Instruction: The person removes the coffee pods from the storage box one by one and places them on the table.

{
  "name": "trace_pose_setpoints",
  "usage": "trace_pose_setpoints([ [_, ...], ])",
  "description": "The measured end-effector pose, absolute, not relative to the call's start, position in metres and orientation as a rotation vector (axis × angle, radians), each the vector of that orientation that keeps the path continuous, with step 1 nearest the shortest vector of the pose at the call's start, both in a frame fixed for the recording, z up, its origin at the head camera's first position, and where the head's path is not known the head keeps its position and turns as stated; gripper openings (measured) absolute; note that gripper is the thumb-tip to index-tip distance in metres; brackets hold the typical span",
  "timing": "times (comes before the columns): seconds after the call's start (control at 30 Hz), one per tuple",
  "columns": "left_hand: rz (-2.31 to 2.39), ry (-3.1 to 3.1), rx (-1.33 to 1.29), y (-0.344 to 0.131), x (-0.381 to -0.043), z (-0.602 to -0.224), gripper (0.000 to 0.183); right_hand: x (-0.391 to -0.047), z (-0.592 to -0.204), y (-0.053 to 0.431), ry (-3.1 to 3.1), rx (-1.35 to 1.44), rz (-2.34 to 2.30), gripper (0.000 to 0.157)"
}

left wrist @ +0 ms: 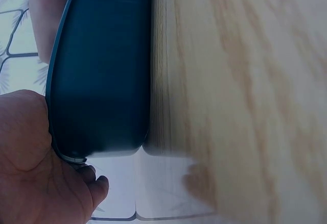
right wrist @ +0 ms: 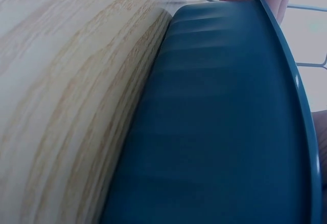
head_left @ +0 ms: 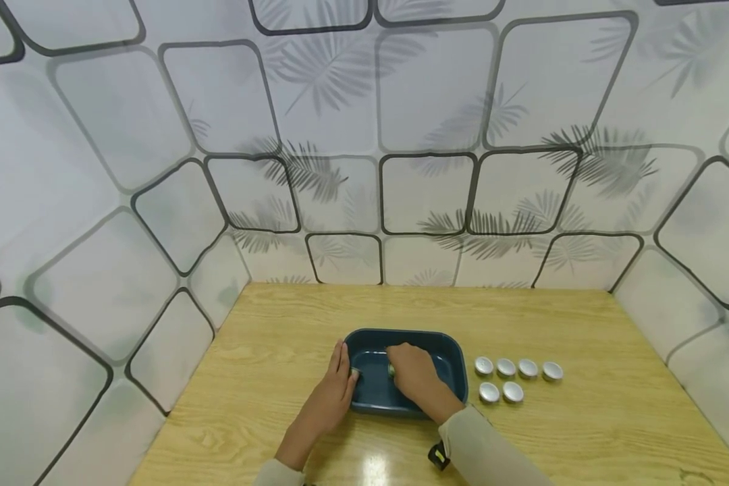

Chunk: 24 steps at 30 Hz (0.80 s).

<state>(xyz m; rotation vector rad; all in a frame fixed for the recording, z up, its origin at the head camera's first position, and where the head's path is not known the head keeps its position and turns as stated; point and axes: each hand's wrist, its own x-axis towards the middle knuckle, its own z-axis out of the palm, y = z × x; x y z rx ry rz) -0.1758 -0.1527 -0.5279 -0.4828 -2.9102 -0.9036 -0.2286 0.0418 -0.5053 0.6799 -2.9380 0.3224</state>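
Note:
A dark blue rectangular tray (head_left: 373,403) sits on the wooden table. At its left rim, my left hand (head_left: 330,393) grips the edge, fingers along the outside and thumb at the inner side. A pale spot shows by that thumb, too small to tell. Inside the tray, my right hand (head_left: 418,374) is curled in a fist around a small greenish thing (head_left: 391,370), mostly hidden by the fingers. In the left wrist view the left hand (left wrist: 36,163) meets the tray's rim near a corner. The right wrist view shows mainly the tray's outer wall (right wrist: 214,112).
Several small white-topped round cups (head_left: 506,368) stand in two rows on the table (head_left: 613,418), just right of the tray. A patterned grey-white wall covering (head_left: 428,196) encloses the table at the back and both sides. A black device (head_left: 439,456) is at the right wrist.

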Motion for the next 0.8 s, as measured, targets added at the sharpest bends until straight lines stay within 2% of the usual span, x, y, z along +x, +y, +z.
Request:
trace_pose_setpoints([
  [0.53, -0.908, -2.904, -0.478, -0.153, -0.176, -0.526, 0.063, -0.229, -0.516, 0.050, -2.902, 0.725, 0.547, 0.030],
  [0.73, -0.924, -2.902, -0.485, -0.153, -0.175, -0.524, 0.063, -0.228, -0.515, 0.054, -2.907, 0.732, 0.651, 0.020],
  [0.8, -0.925, -2.905, -0.482, -0.152, -0.175, -0.525, 0.063, -0.226, -0.515, 0.056, -2.909, 0.716, 0.682, 0.023],
])
